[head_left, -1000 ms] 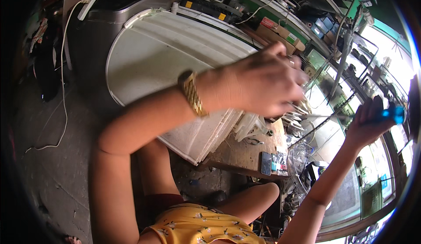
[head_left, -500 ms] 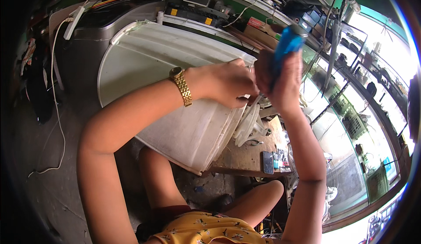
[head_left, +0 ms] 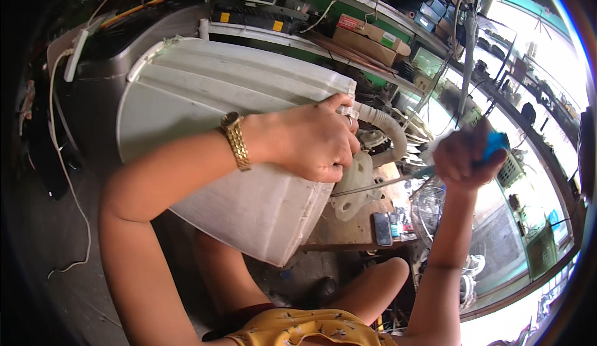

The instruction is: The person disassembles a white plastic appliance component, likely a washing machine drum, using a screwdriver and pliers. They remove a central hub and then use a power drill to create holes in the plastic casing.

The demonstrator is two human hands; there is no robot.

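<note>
My left hand, with a gold watch at the wrist, is curled over the right end of a large white plastic tub lying on its side. My right hand is closed round the blue handle of a long tool, blurred, whose metal shaft runs leftward to the tub's right edge, below my left hand. Just right of the tub are a ribbed hose and a pale plastic fitting. Whether the tool's tip touches anything is hard to tell.
A wooden bench holds a phone and small packets. Behind are shelves with boxes; at right, glass cases and hanging wires. A dark grey appliance with a power strip stands at upper left; a cord trails down to the floor.
My right hand swung from the far right up beside my left hand, then back down to the right with the tool. My left hand settled on the tub's edge; the view shifted slightly.
</note>
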